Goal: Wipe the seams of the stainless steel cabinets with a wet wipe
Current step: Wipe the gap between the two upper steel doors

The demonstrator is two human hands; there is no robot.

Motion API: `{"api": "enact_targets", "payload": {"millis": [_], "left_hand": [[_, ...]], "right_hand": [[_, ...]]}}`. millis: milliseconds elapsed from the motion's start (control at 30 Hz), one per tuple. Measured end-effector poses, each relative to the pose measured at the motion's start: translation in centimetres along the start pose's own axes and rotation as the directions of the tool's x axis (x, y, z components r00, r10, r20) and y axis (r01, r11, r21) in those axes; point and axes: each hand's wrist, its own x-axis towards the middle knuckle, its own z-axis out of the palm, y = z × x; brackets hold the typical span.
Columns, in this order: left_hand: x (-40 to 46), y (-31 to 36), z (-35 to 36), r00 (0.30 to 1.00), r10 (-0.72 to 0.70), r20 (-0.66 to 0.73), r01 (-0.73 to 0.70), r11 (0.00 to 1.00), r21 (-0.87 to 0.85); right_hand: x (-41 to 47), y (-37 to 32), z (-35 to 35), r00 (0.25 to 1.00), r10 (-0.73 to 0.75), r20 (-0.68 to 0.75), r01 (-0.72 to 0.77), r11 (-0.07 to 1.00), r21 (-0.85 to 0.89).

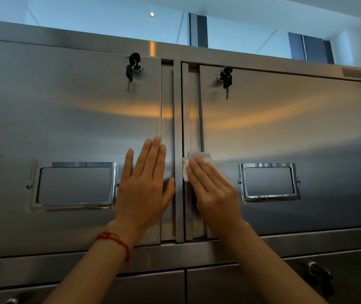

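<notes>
Wet wipe [198,160]: white, crumpled, thin; pressed flat under the straight fingers of the right hand [213,189] against the vertical seam [186,150] between two upper doors of the stainless steel cabinets [65,119]. Seam: long axis upright, running from top rail to bottom rail of the cabinets, flanked by narrow brushed strips. Left hand [144,185]: released, palm flat on the left door's right edge, holding nothing; red string bracelet [114,240] at the wrist. Each door: keys [132,68] hanging in a lock near the upper inner corner, chrome label holder [74,186] lower down. Lower doors below the bottom rail
</notes>
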Motion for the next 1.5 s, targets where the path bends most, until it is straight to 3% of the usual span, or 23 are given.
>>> {"api": "enact_targets", "payload": {"millis": [567, 833, 1500], "left_hand": [[0.0, 0.0, 0.0, 1.000, -0.002, -0.005, 0.002, 1.000, -0.007], [-0.1, 0.0, 0.0, 1.000, -0.005, -0.009, 0.005, 1.000, -0.012], [-0.3, -0.1, 0.3, 0.999, -0.013, -0.033, 0.012, 0.999, -0.035]], "right_hand": [[0.8, 0.2, 0.4, 0.999, 0.001, -0.039, -0.002, 1.000, -0.025], [0.7, -0.3, 0.8, 0.995, 0.079, -0.054, -0.079, 0.997, 0.003], [3.8, 1.1, 1.3, 0.998, 0.058, -0.040, -0.059, 0.998, -0.029]]}}
